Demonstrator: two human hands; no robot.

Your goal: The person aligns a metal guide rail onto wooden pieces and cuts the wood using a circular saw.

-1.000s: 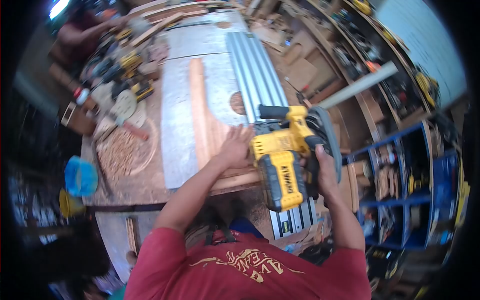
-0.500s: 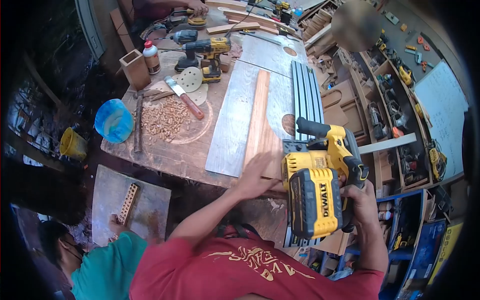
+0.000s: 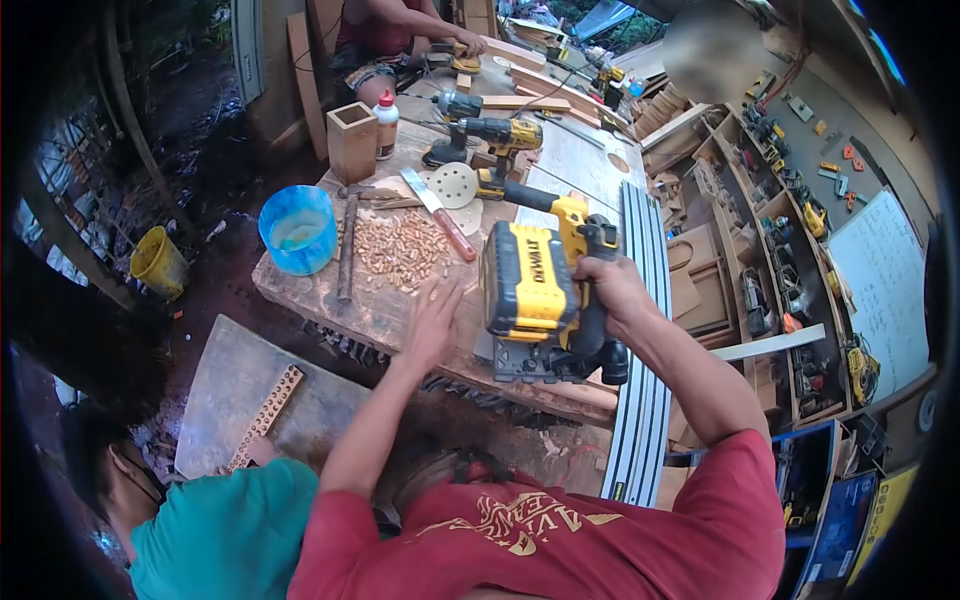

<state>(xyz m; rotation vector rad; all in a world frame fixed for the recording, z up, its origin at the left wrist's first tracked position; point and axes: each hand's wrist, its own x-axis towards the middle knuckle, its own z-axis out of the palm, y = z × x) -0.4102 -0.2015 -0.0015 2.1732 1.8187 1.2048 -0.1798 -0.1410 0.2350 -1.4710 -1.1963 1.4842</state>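
Observation:
My right hand (image 3: 618, 288) is closed around the handle of a yellow and black DeWalt track saw (image 3: 535, 285), held over the front of the workbench (image 3: 300, 280). The saw hides much of the boards behind it. My left hand (image 3: 432, 320) is open, fingers stretched out, at the bench's front edge, just below a pile of short wooden dowels (image 3: 400, 250). A long guide rail (image 3: 650, 330) runs to the right of the saw and sticks out past the front edge. A wooden strip's end (image 3: 590, 396) shows beneath the saw.
A knife (image 3: 440, 215), hammer (image 3: 347, 245), blue tub (image 3: 298, 232), glue bottle (image 3: 386, 125) and drill (image 3: 500, 135) occupy the bench's left side. At lower left, a person in green (image 3: 225, 525) holds a drilled strip (image 3: 268, 412). Another person (image 3: 400, 35) works at the far end.
My right hand has carried the saw left, turning it. My left hand has come off the wooden strip and moved left toward the dowels. The view has shifted.

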